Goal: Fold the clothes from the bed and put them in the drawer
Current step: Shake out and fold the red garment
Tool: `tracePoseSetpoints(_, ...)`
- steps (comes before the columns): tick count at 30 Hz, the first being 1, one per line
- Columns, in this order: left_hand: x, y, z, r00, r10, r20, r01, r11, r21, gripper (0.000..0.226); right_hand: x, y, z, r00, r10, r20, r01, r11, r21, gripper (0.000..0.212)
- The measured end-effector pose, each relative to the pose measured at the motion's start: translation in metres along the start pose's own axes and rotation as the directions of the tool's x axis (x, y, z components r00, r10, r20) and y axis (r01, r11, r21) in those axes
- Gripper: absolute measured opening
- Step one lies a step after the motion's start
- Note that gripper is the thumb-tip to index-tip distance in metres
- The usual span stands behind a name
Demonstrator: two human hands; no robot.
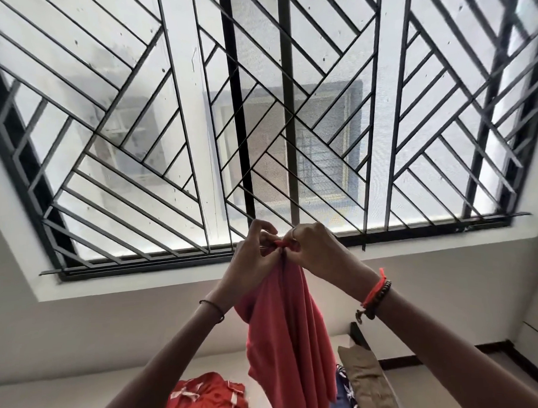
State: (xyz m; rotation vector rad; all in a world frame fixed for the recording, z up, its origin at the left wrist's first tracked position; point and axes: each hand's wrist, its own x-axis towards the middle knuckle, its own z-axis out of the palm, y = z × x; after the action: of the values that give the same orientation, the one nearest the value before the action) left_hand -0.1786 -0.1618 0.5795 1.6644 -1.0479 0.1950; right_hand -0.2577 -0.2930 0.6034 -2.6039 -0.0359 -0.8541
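Note:
A coral-red garment hangs down in front of me, held up high before the window. My left hand and my right hand sit close together and both pinch its top edge. On the white bed below lie a red-orange patterned garment, a blue patterned piece and a tan garment. No drawer is in view.
A large window with a black diagonal metal grille fills the upper view. A white wall runs beneath it. A dark bed frame corner and a dark skirting show at the right.

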Motion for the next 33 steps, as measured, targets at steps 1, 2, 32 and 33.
tracePoseSetpoints(1, 0.000, -0.001, 0.001, 1.000, 0.000, 0.000, 0.000, 1.000, 0.002, 0.032, 0.000, 0.000, 0.001, 1.000, -0.011, 0.022, 0.012, 1.000, -0.025, 0.014)
tracePoseSetpoints(2, 0.000, -0.001, 0.002, 1.000, 0.000, 0.001, 0.000, 1.000, 0.007, 0.032, 0.001, 0.001, 0.001, 0.999, -0.020, 0.040, 0.021, 0.999, -0.029, 0.014)
tracePoseSetpoints(32, 0.007, -0.015, 0.017, 0.986, 0.048, -0.161, -0.022, 0.987, 0.160, 0.024, 0.009, 0.048, 0.018, 0.861, 0.277, 0.426, -0.493, 0.246, 0.835, 0.016)
tracePoseSetpoints(33, 0.006, -0.017, 0.017, 0.977, 0.054, -0.204, -0.003, 0.970, 0.242, 0.020, 0.008, 0.047, 0.021, 0.858, 0.288, 0.425, -0.487, 0.192, 0.852, 0.018)
